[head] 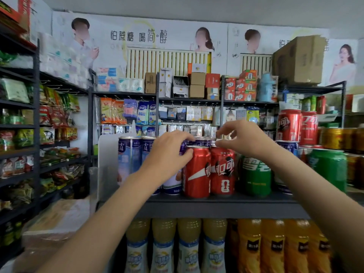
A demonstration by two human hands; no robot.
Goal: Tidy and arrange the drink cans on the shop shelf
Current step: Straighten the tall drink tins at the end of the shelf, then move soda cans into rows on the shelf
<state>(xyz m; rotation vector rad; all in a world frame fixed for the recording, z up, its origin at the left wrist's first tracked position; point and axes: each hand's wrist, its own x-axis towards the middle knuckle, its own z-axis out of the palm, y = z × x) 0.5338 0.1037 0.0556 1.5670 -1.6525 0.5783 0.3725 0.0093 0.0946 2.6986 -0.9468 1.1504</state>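
Observation:
On the grey shelf (216, 201) stand two red cola cans side by side, the left red can (197, 174) and the right red can (222, 172). Tall blue-and-white cans (130, 156) stand to their left and behind them, a green can (256, 174) to their right. My left hand (169, 152) curls round the top of a blue-and-white can just left of the left red can, thumb against the red can's rim. My right hand (242, 138) hovers over the right red can, fingers loosely curled, thumb near its top; contact is unclear.
More red cans (289, 125) are stacked on top of other cans at the right, with gold cans (332, 138) and a second green can (331, 168) beyond. Bottled drinks (189, 247) fill the shelf below. Snack racks line the left wall.

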